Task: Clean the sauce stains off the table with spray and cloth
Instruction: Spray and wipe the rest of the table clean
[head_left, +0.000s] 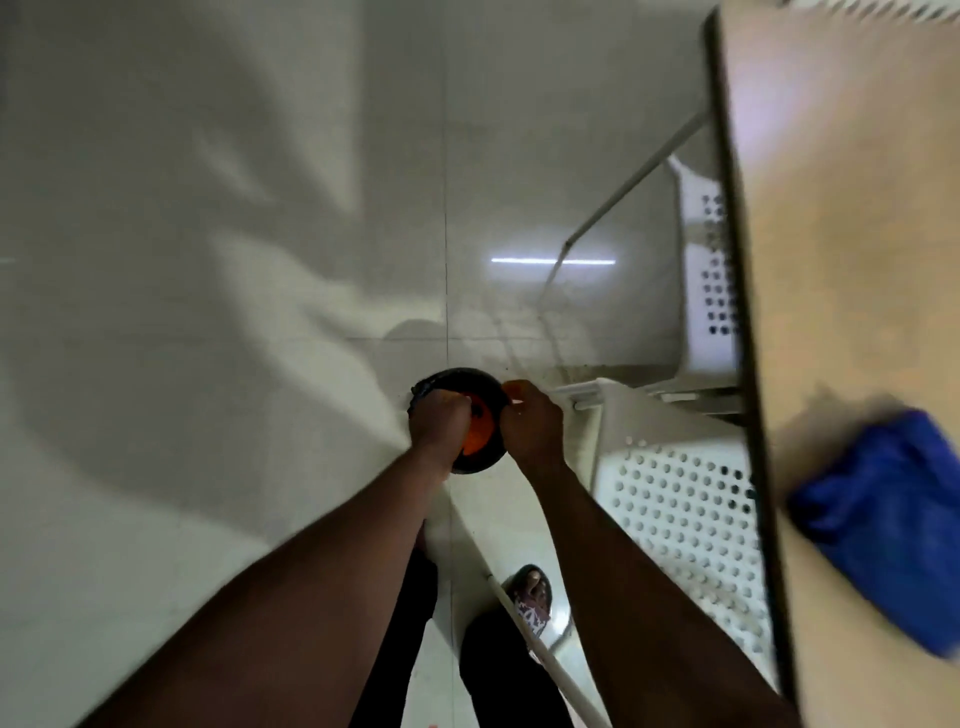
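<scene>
your left hand (439, 423) was curled round the orange thing (479, 434) in the black round container (465, 378) down on the floor. your right hand (531, 423) was touching its right rim, fingers bent, too blurred to tell if it pinched anything. the blue cloth (883, 525) lay well apart from both hands, to the right, on the table (841, 249) by its left edge.

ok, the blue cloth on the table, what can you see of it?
The blue cloth is deep blue, soft-looking fabric, bunched in a loose heap and motion-blurred. It lies on the tan table by its dark edge. No hand touches it; the left hand and right hand are at a black-and-orange object on the floor.
</scene>
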